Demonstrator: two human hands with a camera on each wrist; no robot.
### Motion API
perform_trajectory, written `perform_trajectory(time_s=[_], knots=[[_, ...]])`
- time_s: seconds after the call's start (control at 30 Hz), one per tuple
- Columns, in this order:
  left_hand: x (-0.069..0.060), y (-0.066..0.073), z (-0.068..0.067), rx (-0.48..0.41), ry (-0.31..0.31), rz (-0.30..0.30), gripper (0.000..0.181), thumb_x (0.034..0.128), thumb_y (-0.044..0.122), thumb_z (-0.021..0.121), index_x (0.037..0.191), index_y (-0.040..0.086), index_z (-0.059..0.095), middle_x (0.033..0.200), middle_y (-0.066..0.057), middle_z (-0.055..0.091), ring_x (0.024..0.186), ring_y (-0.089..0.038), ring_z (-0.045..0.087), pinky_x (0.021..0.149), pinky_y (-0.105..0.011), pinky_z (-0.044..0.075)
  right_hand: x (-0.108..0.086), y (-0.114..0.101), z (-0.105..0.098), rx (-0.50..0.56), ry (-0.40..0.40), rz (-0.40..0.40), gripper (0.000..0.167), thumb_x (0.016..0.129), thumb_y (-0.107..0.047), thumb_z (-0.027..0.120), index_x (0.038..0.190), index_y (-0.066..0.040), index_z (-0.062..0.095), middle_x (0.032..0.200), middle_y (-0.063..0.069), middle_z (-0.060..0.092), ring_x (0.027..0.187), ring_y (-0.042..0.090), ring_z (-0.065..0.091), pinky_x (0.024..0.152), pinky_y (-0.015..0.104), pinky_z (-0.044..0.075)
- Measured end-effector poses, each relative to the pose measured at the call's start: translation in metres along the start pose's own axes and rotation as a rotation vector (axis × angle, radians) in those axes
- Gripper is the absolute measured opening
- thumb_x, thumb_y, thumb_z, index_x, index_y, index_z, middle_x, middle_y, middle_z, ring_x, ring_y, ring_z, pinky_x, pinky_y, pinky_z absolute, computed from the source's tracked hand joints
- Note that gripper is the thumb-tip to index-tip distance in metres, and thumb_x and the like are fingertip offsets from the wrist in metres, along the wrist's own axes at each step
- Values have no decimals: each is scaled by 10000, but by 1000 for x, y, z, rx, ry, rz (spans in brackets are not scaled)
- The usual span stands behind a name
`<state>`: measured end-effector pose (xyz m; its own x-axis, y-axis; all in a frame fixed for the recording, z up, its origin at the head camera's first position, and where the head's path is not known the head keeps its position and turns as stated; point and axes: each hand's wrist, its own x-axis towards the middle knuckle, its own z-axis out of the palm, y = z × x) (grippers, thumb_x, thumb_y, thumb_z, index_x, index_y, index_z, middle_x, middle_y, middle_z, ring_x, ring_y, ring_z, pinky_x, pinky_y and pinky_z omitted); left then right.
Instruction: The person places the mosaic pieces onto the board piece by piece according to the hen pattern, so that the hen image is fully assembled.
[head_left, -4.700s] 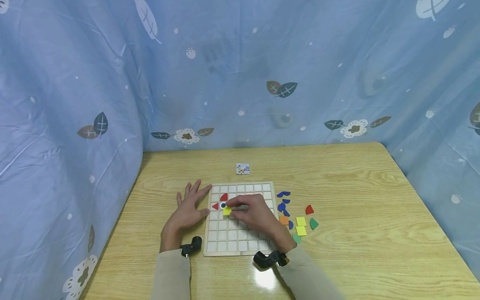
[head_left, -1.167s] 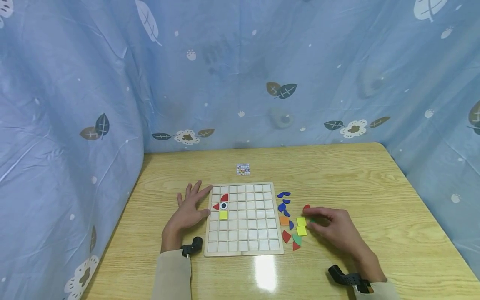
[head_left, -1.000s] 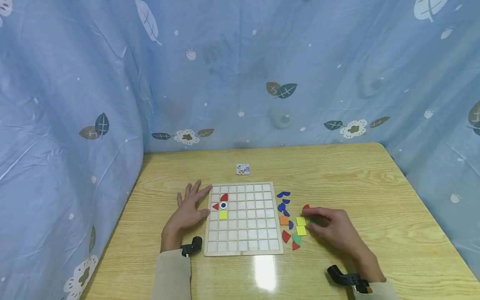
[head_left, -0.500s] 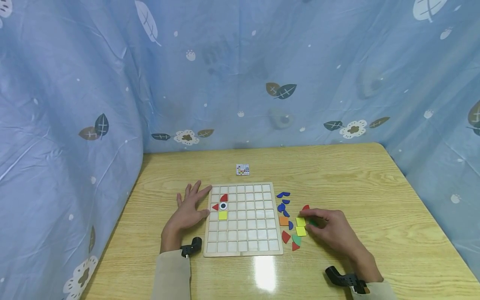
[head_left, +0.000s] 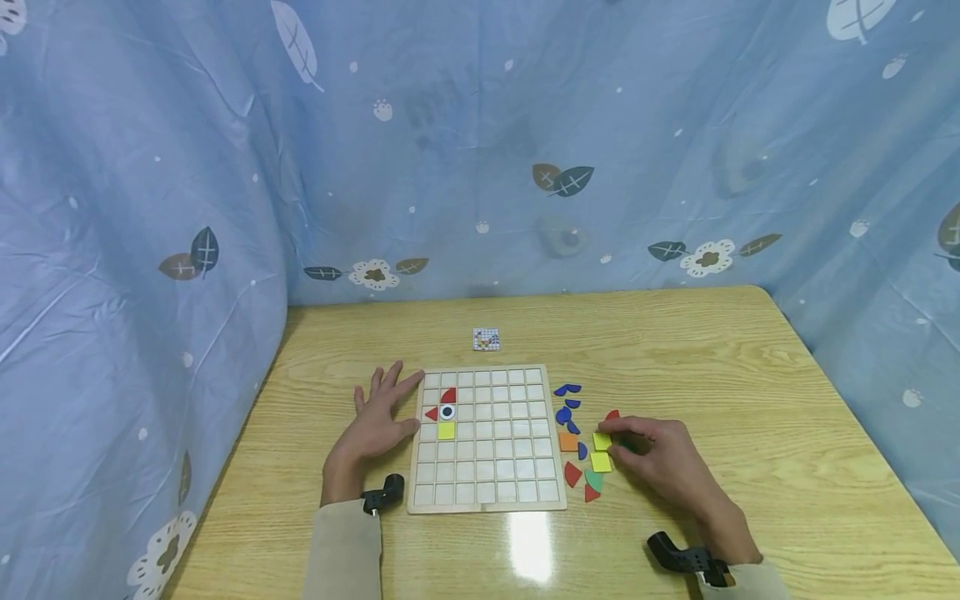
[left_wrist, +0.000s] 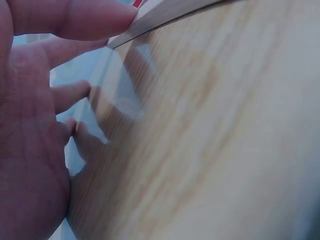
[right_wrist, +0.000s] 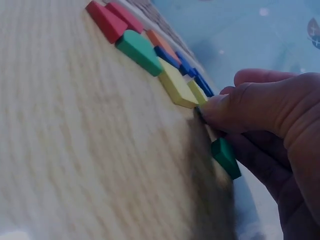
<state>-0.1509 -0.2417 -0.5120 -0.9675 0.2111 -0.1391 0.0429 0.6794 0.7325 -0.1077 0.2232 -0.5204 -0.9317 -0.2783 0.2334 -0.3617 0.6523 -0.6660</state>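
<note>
The site is a curtained-off tabletop station; the type of room beyond it cannot be determined. A light-blue curtain (head_left: 630, 100) printed with leaves and flowers encloses the wood-grain table (head_left: 720, 375) at its rear, left and right. A bright light reflection (head_left: 530, 546) lies on the near part of the table.

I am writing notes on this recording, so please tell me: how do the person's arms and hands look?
The left hand and the right hand are bare, without gloves. The left sleeve and the right sleeve are plain beige. At the wrists sit black, bent, tube-like devices: the left wrist camera and the right wrist camera. I see no cables or readable markings.
</note>
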Motion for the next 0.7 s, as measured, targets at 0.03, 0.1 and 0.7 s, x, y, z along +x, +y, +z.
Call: perform_trajectory(time_s=[0.03,0.1,0.7], knots=[[0,0,0,0,-1,1,858,917,81,733,1709,177,414,1851,-188,59,1696,-454,-164,1253,-731,-250,0,-1,-1,6,6,6,392,841,33,895,1138,-221,854,1136,-47,845,1128,152,783,965,85,527],[0,0,0,-1,-3,2,859,917,82,733,1709,177,413,1851,-188,56,1695,-455,-166,1252,-731,-250,0,-2,-3,23,23,-1,390,837,48,891,1133,-203,855,1137,-25,847,1121,127,781,960,47,503],[-1,3,-1,-2,-10,-1,851,921,74,716,1709,170,410,1850,-193,51,1694,-460,-168,1249,-735,-252,20,-36,-5,124,55,-158,369,856,10,899,1189,-142,849,1146,-21,851,1077,37,778,857,235,635]])
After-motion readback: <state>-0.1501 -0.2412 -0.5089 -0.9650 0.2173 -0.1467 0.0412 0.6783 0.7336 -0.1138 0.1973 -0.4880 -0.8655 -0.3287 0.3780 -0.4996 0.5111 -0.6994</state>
